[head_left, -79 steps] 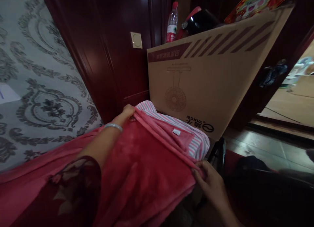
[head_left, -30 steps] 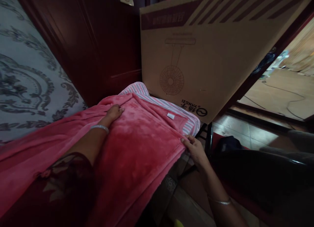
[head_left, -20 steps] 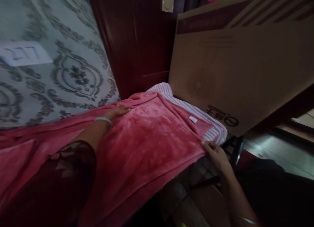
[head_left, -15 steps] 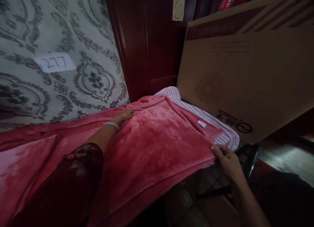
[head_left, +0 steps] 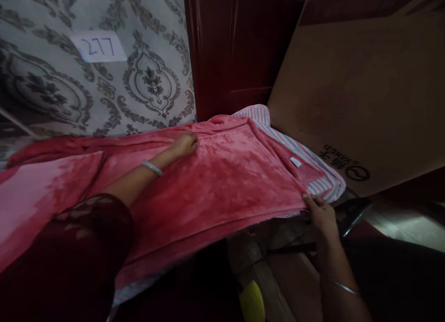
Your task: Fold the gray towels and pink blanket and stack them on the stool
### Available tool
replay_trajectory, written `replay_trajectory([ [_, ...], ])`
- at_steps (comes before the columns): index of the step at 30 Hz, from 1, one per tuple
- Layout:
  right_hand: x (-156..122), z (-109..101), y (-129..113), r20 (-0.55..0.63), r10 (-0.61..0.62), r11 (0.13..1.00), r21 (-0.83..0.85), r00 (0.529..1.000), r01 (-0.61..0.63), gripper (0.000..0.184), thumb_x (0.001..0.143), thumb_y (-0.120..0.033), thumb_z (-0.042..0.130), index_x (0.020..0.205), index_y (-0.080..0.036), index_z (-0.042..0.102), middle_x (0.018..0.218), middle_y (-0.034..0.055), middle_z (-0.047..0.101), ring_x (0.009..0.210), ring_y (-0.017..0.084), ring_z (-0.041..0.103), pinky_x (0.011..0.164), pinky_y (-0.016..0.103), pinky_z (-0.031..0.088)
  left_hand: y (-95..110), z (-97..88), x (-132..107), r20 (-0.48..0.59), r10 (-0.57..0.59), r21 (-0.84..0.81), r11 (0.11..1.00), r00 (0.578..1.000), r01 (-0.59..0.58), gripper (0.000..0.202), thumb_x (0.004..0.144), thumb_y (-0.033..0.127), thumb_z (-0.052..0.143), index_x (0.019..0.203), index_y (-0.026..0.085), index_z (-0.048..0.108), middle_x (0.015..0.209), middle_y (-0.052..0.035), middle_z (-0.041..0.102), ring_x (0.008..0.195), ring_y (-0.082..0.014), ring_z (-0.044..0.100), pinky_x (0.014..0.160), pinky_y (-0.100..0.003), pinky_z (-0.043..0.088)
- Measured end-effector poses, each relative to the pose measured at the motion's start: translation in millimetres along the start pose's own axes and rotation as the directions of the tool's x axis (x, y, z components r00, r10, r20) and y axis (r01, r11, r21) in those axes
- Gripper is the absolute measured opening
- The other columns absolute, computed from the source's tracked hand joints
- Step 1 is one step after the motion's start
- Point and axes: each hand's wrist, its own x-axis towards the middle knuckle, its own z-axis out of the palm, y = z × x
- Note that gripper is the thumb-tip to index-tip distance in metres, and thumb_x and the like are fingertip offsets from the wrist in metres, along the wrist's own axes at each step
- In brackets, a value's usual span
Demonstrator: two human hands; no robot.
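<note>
A pinkish-red plush blanket [head_left: 222,173] lies folded in flat layers, with a small white label [head_left: 295,161] near its right end. Under it, a striped pink, grey and white cloth [head_left: 328,185] shows along the right end. My left hand [head_left: 186,144], a bracelet on its wrist, is closed at the blanket's far edge, fingers curled into the plush; the fingertips are hidden. At the near right corner, my right hand [head_left: 320,211] pinches the blanket between thumb and fingers.
Patterned wallpaper with a paper marked 277 [head_left: 100,46] and a dark red wood panel [head_left: 239,48] stand behind. A large cardboard box [head_left: 361,95] leans at the right. Dark bars [head_left: 354,215] and a yellow object [head_left: 252,301] are below the near edge.
The view has shifted, so the blanket sits higher and a yellow object shows below. My left hand's fingers have curled more tightly at the far edge. My right hand still pinches the corner.
</note>
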Motion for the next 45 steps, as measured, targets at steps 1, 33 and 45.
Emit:
replay_trajectory([
  [1,1,0,1,-0.005,0.004,1.0,0.021,1.0,-0.003,0.055,0.046,-0.059,0.082,0.075,-0.018,0.061,0.06,-0.0053,0.052,0.05,0.008,0.046,0.042,0.022,0.044,4,-2.8,-23,0.026,0.036,-0.007,0.999,0.999,-0.036,0.035,0.093,0.041,0.062,0.119,0.016,0.063,0.12,-0.0096,0.064,0.103,-0.0217,0.063,0.089,-0.041,0.055],
  [33,4,3,-5,0.067,-0.111,0.994,-0.004,0.992,0.111,0.073,0.051,-0.057,0.072,0.109,-0.015,0.065,0.063,-0.0073,0.052,0.048,0.009,0.044,0.046,0.024,0.042,59,45.6,-269,0.081,0.366,0.225,0.899,0.927,-0.375,0.036,0.096,0.018,0.047,0.129,0.024,0.06,0.126,-0.0119,0.063,0.113,-0.026,0.059,0.096,-0.042,0.048],
  [45,1,1,-19,-0.025,-0.178,0.984,0.023,0.984,0.179,0.067,0.055,-0.055,0.073,0.109,-0.015,0.071,0.087,0.0038,0.067,0.07,0.017,0.059,0.058,0.028,0.049,43,52.1,-294,0.129,0.323,0.165,0.925,0.937,-0.342,0.078,0.089,0.028,0.061,0.159,0.029,0.026,0.164,-0.0103,0.032,0.151,-0.0327,0.028,0.121,-0.059,0.028],
])
